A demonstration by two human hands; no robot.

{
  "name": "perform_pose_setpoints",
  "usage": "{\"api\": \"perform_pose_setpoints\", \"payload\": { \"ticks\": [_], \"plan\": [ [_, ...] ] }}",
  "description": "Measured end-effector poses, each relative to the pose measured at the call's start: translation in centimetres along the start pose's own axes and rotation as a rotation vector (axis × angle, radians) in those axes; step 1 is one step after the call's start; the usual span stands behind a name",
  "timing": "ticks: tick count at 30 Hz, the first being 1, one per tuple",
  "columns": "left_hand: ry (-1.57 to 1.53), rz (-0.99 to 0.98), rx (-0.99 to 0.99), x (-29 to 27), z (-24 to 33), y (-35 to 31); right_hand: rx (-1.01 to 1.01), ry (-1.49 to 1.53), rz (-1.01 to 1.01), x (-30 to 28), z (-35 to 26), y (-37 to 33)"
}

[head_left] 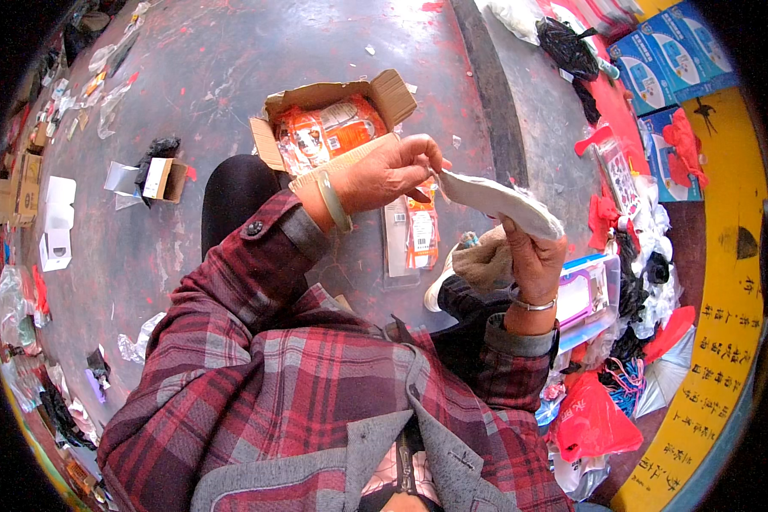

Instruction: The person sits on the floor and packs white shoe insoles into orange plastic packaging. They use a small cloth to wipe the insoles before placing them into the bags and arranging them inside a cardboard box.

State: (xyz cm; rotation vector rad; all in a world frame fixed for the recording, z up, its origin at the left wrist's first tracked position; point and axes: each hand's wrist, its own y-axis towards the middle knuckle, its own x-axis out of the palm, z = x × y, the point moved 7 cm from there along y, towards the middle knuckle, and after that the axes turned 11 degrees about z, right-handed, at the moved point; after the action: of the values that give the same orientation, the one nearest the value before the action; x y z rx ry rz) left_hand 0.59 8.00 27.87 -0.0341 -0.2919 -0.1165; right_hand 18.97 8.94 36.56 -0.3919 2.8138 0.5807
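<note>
A white insole (499, 198), long and rounded with a fuzzy edge, is held up between my two hands. My left hand (375, 175) pinches its left end between thumb and fingers. My right hand (533, 263) grips the other end, thumb on top. Just beyond my left hand stands an open cardboard box (394, 101), its flaps spread. Inside lie orange printed plastic packets (328, 130). Under the insole, another orange packet (421, 229) lies on the floor beside a flat piece of cardboard (396, 243).
A clear plastic bin (606, 290) sits right of my right hand, amid bags and scraps. A red plastic bag (596, 420) lies nearer me. Blue boxes (678, 55) are stacked far right by a yellow lettered strip (725, 282). At left are small open cartons (164, 181) and litter.
</note>
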Motion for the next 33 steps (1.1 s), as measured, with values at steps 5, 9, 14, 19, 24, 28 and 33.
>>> {"api": "perform_pose_setpoints", "payload": {
  "ticks": [5,9,14,19,24,28,33],
  "plan": [
    [-0.010,-0.020,-0.056,0.4,-0.2,-0.2,0.168,0.083,-0.011,0.2,1.4,0.1],
    [0.093,-0.005,-0.080,0.6,0.3,-0.5,0.288,0.097,-0.049,0.1,3.0,-0.3],
    [0.121,0.019,-0.055,0.0,-0.1,-0.2,0.399,0.333,0.078,-0.2,2.8,-0.2],
    [0.124,0.047,-0.091,-0.3,0.0,-0.2,0.434,0.282,0.137,-0.1,3.9,-0.2],
    [0.074,0.073,-0.118,0.0,0.1,-0.5,0.514,0.357,0.200,0.5,4.3,-0.3],
    [0.021,0.095,-0.132,0.0,-0.6,-0.2,0.562,0.450,0.292,0.9,4.5,-0.5],
    [-0.018,0.264,0.056,-0.9,-1.8,0.7,0.654,0.523,0.276,1.4,5.3,-0.8]
  ]
}}
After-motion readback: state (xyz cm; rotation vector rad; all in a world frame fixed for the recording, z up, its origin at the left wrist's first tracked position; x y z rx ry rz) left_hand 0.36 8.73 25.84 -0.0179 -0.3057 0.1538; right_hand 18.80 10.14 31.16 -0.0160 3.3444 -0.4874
